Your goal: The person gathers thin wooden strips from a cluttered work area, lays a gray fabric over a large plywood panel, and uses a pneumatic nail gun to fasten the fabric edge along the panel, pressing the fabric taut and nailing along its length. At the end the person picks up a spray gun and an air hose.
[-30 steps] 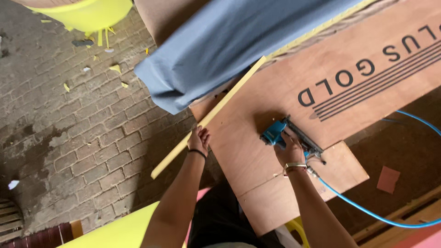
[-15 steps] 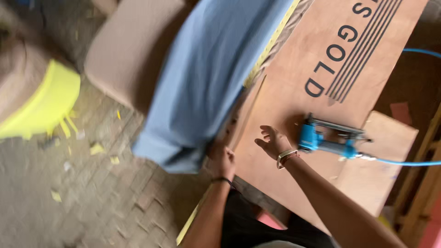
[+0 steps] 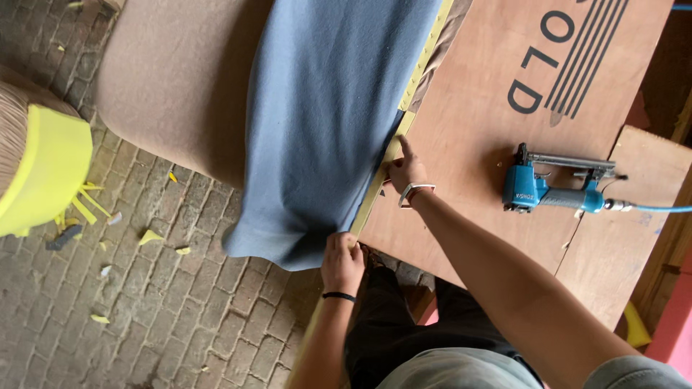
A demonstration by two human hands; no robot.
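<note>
Head view, looking straight down. Left hand (image 3: 342, 261), a dark band at the wrist, closed on the near end of a long yellow strip (image 3: 382, 173) at the corner of the blue fabric (image 3: 324, 122) — fingers curled tight around strip and cloth edge together. Right hand (image 3: 406, 171), pale band at the wrist, farther up the same strip, forefinger stretched out and pressing on it, remaining fingers loosely bent, clamped on nothing. Strip running along the edge of a plywood sheet (image 3: 476, 86), just where the blue fabric meets the wood. Blue fabric draped off the board over a tan upholstered cushion (image 3: 173, 86) beside it. Well to the right of both hands, untouched — a blue pneumatic staple gun (image 3: 551, 189) lying flat on the plywood, thin blue air hose (image 3: 659, 208) trailing off its end. Below, brick floor (image 3: 180, 317) littered with yellow scraps (image 3: 150, 235); at the left edge, a yellow foam piece (image 3: 43, 180).
</note>
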